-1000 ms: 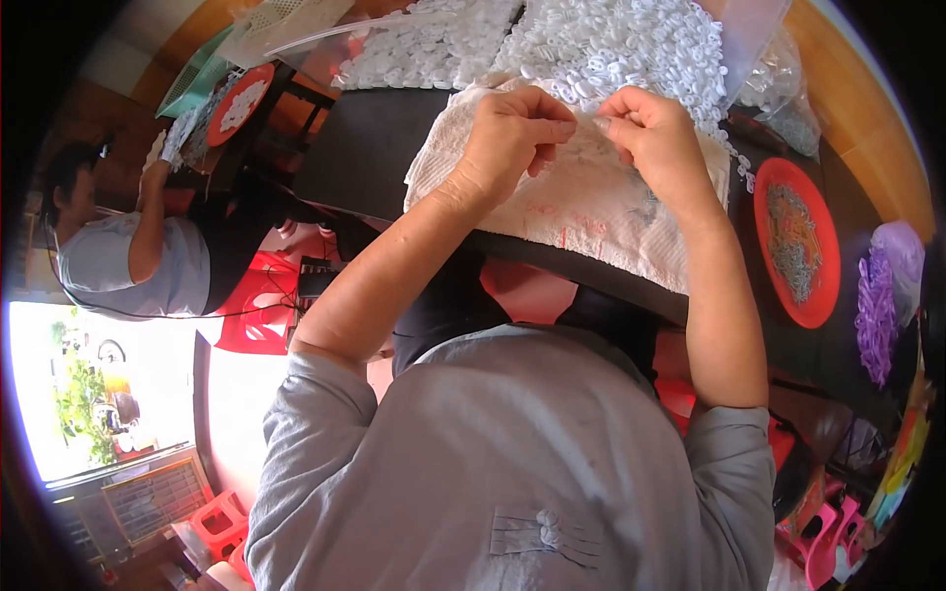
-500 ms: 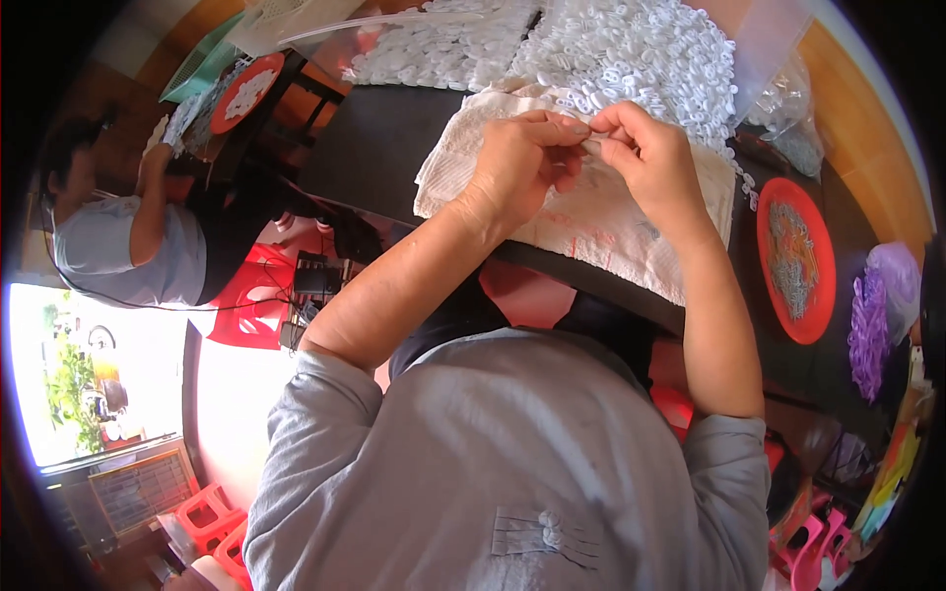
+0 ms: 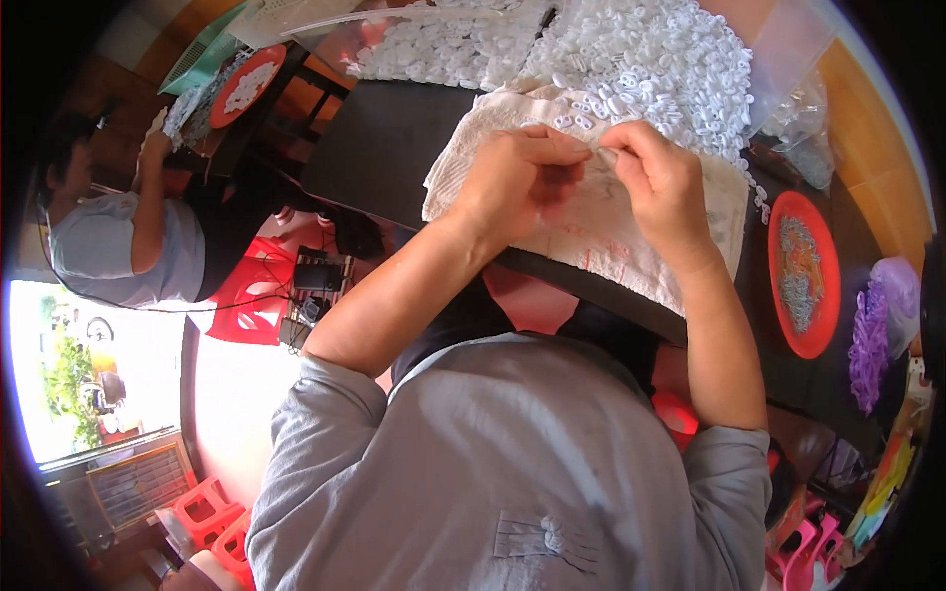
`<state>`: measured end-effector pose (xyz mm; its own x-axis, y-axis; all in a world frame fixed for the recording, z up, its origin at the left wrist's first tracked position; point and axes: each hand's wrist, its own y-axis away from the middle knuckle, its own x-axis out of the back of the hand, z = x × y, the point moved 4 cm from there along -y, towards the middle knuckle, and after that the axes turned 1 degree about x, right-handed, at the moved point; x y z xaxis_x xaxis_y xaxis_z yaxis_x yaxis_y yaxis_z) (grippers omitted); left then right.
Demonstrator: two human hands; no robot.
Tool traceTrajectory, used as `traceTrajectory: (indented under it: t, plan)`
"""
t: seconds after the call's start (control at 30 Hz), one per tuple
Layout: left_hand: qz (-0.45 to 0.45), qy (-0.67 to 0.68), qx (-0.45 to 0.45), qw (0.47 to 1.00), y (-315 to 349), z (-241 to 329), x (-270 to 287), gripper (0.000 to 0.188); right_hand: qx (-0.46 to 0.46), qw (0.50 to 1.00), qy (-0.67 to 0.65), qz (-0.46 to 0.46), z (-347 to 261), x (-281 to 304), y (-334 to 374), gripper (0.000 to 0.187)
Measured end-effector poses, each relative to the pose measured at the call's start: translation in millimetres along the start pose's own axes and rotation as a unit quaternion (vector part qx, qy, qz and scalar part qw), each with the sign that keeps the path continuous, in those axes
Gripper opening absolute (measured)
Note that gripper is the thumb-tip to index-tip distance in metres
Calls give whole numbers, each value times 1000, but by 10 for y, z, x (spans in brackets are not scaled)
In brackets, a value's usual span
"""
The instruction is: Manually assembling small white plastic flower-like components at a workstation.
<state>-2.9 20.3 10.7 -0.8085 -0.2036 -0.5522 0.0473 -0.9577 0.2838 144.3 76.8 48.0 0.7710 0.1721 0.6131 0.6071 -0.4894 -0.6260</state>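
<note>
Both hands are raised over a cream towel (image 3: 601,231) on the dark table. My left hand (image 3: 522,177) is closed, its thumb and forefinger pinched; what lies in them is too small to name. Close beside it, my right hand (image 3: 655,177) pinches something tiny between thumb and fingertip, and its kind cannot be made out. Just beyond the hands spreads a big heap of small white plastic pieces with holes (image 3: 650,59), a few of them lying on the towel's far edge. On the right stands a red oval plate (image 3: 826,320) with small grey metal pieces in it.
A clear plastic bag (image 3: 803,118) and a purple bundle (image 3: 869,345) lie at the right. To the left, another person (image 3: 128,231) sits at a second table with a red plate (image 3: 268,74) of white pieces and a green basket (image 3: 202,59). Red stools (image 3: 207,507) stand lower left.
My fingertips have come slightly apart, the right hand shifting a little right and nearer me. The whole view has also shifted slightly.
</note>
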Motion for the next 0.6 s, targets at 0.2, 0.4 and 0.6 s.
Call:
traceTrajectory:
  t: [0.2, 0.4, 0.6]
  plan:
    - [128, -338, -193, 912, -218, 325, 361, 7, -121, 991, -61, 0, 196, -8, 2, 10]
    - [67, -717, -404, 565, -494, 235, -29, 15, -106, 993, -53, -16, 179, -69, 8, 12]
    - [83, -732, -372, 565, -634, 266, 62, 13, -147, 986, -79, -10, 228, 15, 7, 12]
